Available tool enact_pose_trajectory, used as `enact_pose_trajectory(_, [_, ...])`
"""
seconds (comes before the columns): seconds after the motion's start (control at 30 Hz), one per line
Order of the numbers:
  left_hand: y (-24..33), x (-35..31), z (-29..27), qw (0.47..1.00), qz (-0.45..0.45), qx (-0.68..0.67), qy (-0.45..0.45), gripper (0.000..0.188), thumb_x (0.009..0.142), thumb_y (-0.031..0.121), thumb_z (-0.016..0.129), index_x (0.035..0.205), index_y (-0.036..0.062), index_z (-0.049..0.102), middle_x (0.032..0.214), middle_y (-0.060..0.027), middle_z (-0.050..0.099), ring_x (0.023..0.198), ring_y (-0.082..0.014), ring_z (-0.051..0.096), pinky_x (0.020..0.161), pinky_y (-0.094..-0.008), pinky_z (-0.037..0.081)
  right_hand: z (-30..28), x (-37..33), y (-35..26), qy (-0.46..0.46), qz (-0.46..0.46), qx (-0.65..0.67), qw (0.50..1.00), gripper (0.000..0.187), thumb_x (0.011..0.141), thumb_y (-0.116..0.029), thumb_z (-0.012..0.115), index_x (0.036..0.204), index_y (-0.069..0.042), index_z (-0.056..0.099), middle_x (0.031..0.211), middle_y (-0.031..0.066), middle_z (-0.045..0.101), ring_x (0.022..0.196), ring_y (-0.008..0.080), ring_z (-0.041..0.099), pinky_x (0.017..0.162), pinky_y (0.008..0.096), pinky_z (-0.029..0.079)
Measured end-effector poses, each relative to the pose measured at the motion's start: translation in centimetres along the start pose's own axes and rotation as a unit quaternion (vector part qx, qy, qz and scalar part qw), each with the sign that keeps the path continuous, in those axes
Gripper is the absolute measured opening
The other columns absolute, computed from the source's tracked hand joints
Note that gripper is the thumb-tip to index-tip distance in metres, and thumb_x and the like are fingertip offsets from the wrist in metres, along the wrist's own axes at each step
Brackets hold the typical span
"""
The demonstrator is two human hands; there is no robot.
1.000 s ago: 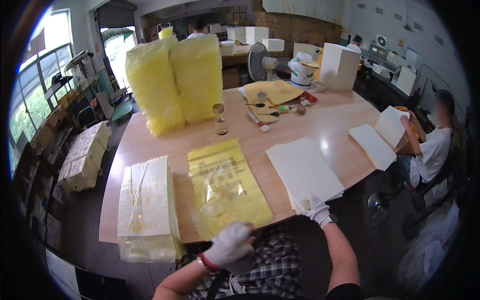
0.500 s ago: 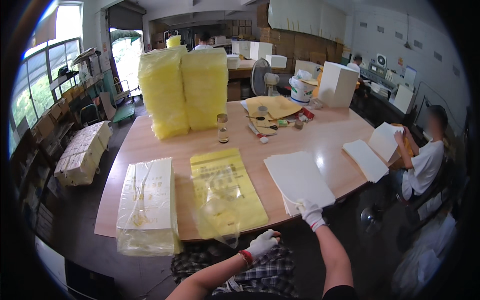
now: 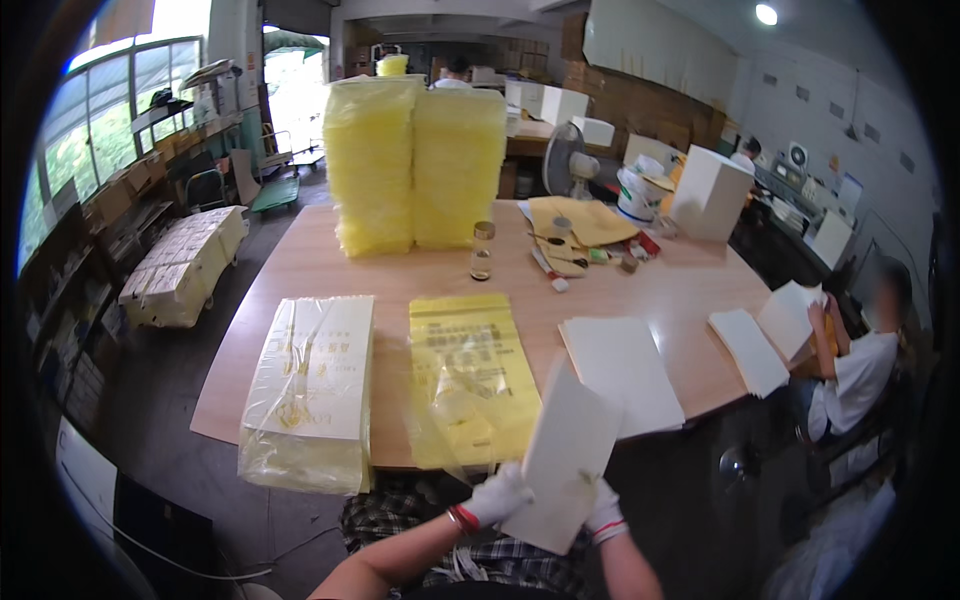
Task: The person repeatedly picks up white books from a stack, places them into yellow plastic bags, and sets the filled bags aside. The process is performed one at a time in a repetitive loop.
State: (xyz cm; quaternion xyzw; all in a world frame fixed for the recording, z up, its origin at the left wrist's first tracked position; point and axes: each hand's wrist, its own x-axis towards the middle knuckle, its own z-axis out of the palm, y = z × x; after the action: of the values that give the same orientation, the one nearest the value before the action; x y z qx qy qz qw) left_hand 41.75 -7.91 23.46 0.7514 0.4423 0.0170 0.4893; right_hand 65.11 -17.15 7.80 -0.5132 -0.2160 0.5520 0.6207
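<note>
A blank white card sheet (image 3: pixel 567 460) stands tilted above the table's near edge, in front of me. My right hand (image 3: pixel 605 513), in a white glove with a red cuff, is closed on its right edge; the card hides some fingers. Gloved as well, my left hand (image 3: pixel 498 496) is closed at the card's lower left edge. Just beyond that hand lies a flat yellow printed plastic bag (image 3: pixel 470 375) with a clear film part. On the right, a stack of white sheets (image 3: pixel 625 375) rests on the table.
A film-wrapped white stack with gold print (image 3: pixel 310 370) lies at left. Behind stand tall yellow stacks (image 3: pixel 375 165), a glass bottle (image 3: pixel 482 250), brown paper with tools (image 3: pixel 585 222) and a white block (image 3: pixel 710 195). A co-worker (image 3: pixel 855 370) handles white sheets at the right.
My right hand has lifted a white card off the stack and brought it left toward me. My left hand has moved slightly left and now meets the card. The view has shifted.
</note>
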Motion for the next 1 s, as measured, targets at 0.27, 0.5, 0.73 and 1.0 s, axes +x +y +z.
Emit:
enact_pose_trajectory(0.27, [-1.3, -2.3, 2.1, 0.88, 0.345, 0.192, 0.263, 0.063, 0.064, 0.022, 0.063, 0.117, -0.0077, 0.045, 0.125, -0.0339, 0.034, 0.111, -0.0485, 0.039, 0.093, -0.0538, 0.033, 12.0, -1.9, -1.1, 0.077, -0.188, -0.001, 0.979, 0.038, 0.082, -0.014, 0.061, 0.114, 0.003, 0.049, 0.103, 0.0096, 0.059, 0.088, 0.0162, 0.058, 0.074, 0.0289, 0.049])
enact_pose_trajectory(0.5, [-3.8, 1.1, -14.7, 0.949, 0.028, 0.082, 0.303, 0.061, 0.073, 0.024, 0.059, 0.127, 0.003, 0.039, 0.122, -0.0273, 0.046, 0.113, -0.0384, 0.047, 0.092, -0.0441, 0.039, 12.8, -7.2, -10.1, 0.005, -0.327, -0.534, 0.78, 0.038, 0.072, -0.016, 0.066, 0.106, -0.003, 0.055, 0.091, 0.0154, 0.062, 0.076, 0.0285, 0.062, 0.069, 0.0346, 0.051])
enact_pose_trajectory(0.73, [0.5, 2.3, -2.4, 0.945, 0.202, 0.182, 0.182, 0.024, 0.075, 0.012, 0.052, 0.098, 0.0038, 0.055, 0.081, -0.0147, 0.06, 0.082, -0.0299, 0.057, 0.071, -0.0424, 0.045, 12.9, -0.2, -6.5, -0.194, 0.028, -0.826, 0.529, 0.039, 0.079, -0.032, 0.056, 0.111, -0.01, 0.056, 0.103, 0.0173, 0.06, 0.092, 0.0358, 0.059, 0.079, 0.042, 0.047])
enact_pose_trajectory(1.0, [-6.5, 2.1, -2.3, 0.953, 0.177, 0.102, 0.222, 0.041, 0.075, 0.019, 0.058, 0.114, 0.0089, 0.05, 0.086, -0.016, 0.061, 0.084, -0.0358, 0.056, 0.071, -0.0457, 0.047, 14.1, 0.4, -5.1, 0.137, -0.097, -0.588, 0.792, 0.055, 0.07, -0.039, 0.07, 0.109, -0.004, 0.053, 0.096, 0.017, 0.062, 0.088, 0.034, 0.06, 0.076, 0.0415, 0.047])
